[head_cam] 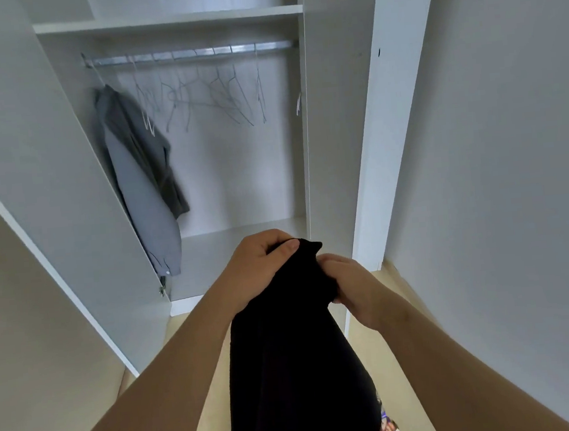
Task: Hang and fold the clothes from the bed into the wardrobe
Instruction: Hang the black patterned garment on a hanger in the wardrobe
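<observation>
Our forearms reach forward; our left hand [260, 269] clenches the top of a black garment [289, 369], thumb over it, while our right hand [355, 288] pinches its edge. Beyond, a grey shirt [142, 179] hangs from the wardrobe [308, 144] rail [190, 53].

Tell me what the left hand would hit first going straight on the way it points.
Probably the wardrobe's back panel, low, near the right corner; the left hand, gripping the black garment, has open space ahead. Depth is unclear.
</observation>
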`<action>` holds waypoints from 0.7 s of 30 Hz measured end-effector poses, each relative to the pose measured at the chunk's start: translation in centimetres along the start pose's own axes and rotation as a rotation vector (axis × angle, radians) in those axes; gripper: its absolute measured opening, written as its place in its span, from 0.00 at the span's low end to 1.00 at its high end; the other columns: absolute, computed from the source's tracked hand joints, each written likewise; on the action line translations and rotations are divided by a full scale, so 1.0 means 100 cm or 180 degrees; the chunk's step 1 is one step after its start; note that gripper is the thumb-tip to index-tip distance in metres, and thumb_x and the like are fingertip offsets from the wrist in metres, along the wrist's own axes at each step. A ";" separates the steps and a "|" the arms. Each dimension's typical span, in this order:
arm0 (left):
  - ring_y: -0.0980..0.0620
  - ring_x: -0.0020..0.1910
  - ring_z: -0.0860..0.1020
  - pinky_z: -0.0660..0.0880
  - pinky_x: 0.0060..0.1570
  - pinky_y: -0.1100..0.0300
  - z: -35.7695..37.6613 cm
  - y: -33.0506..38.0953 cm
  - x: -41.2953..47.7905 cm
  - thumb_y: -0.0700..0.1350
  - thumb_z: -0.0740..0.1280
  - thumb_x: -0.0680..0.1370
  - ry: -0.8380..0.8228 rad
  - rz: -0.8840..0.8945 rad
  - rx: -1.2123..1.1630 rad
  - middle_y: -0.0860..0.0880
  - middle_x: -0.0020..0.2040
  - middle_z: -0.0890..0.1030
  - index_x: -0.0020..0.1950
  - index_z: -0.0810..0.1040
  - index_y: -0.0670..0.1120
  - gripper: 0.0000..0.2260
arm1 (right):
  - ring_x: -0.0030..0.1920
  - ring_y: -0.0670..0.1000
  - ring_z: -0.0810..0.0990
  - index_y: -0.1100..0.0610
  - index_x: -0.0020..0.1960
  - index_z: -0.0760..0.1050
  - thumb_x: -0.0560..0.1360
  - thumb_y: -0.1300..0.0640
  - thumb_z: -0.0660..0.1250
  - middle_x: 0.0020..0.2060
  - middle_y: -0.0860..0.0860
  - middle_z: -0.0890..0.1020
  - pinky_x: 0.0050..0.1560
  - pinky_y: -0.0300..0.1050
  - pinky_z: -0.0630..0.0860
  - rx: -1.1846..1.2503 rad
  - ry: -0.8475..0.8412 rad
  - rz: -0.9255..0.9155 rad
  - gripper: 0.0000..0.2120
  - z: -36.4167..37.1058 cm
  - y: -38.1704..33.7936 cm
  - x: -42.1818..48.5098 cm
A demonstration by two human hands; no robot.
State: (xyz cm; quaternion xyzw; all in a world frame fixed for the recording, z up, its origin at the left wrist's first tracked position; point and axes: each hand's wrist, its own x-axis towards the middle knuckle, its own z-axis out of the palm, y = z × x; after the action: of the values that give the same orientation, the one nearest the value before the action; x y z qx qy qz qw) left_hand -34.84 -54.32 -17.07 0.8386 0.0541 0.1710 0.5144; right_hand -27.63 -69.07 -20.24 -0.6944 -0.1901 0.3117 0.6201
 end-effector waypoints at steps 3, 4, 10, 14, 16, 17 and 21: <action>0.67 0.37 0.77 0.70 0.36 0.77 -0.001 -0.006 0.009 0.46 0.64 0.77 0.0175 -0.0031 0.0054 0.61 0.36 0.81 0.36 0.79 0.59 0.12 | 0.33 0.45 0.71 0.50 0.42 0.76 0.77 0.60 0.56 0.28 0.44 0.74 0.38 0.38 0.67 -0.0436 -0.0155 0.0173 0.12 -0.004 0.000 0.019; 0.67 0.37 0.77 0.70 0.36 0.78 -0.003 -0.008 0.012 0.46 0.64 0.77 0.0221 -0.0059 0.0113 0.62 0.36 0.80 0.36 0.78 0.59 0.12 | 0.34 0.44 0.72 0.49 0.42 0.76 0.77 0.60 0.57 0.30 0.44 0.75 0.37 0.36 0.68 -0.0624 -0.0230 0.0198 0.12 -0.004 0.000 0.026; 0.67 0.37 0.76 0.69 0.38 0.78 -0.027 -0.024 0.030 0.44 0.64 0.77 0.0425 -0.0116 0.0254 0.63 0.35 0.80 0.38 0.78 0.57 0.11 | 0.37 0.43 0.73 0.48 0.41 0.73 0.73 0.64 0.60 0.35 0.43 0.75 0.37 0.31 0.68 -0.1615 -0.0763 -0.0196 0.11 0.009 0.006 0.065; 0.68 0.38 0.76 0.69 0.38 0.78 -0.043 -0.041 0.046 0.44 0.62 0.78 0.0583 -0.0223 0.0167 0.64 0.34 0.79 0.39 0.77 0.57 0.11 | 0.50 0.51 0.71 0.48 0.38 0.68 0.74 0.62 0.59 0.41 0.45 0.73 0.52 0.43 0.69 -0.2382 -0.0380 -0.0629 0.10 0.013 0.013 0.097; 0.68 0.37 0.76 0.69 0.37 0.78 -0.052 -0.050 0.057 0.45 0.61 0.79 0.0720 -0.0333 0.0095 0.64 0.34 0.78 0.40 0.77 0.57 0.11 | 0.45 0.50 0.72 0.48 0.39 0.65 0.76 0.60 0.58 0.41 0.47 0.74 0.48 0.43 0.71 -0.2001 -0.0145 -0.0713 0.10 0.012 0.014 0.108; 0.67 0.37 0.76 0.70 0.37 0.76 -0.058 -0.056 0.066 0.46 0.61 0.79 0.0783 -0.0394 0.0080 0.63 0.34 0.78 0.40 0.77 0.57 0.11 | 0.38 0.48 0.71 0.50 0.39 0.63 0.77 0.61 0.57 0.37 0.48 0.73 0.40 0.38 0.70 -0.1776 -0.0024 -0.0712 0.09 0.012 0.012 0.116; 0.60 0.40 0.74 0.66 0.38 0.67 -0.081 -0.093 0.101 0.48 0.57 0.81 0.0873 -0.0684 0.0229 0.56 0.37 0.75 0.41 0.73 0.55 0.10 | 0.24 0.43 0.65 0.53 0.41 0.61 0.78 0.62 0.53 0.29 0.49 0.69 0.21 0.30 0.61 -0.1490 0.0181 -0.0736 0.08 0.025 0.002 0.156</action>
State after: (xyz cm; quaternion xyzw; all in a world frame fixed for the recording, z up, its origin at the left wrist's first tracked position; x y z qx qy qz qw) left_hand -27.40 -40.46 -19.55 0.8146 0.2192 0.2258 0.4872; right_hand -17.88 -57.10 -23.63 -0.8011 -0.3176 0.1667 0.4791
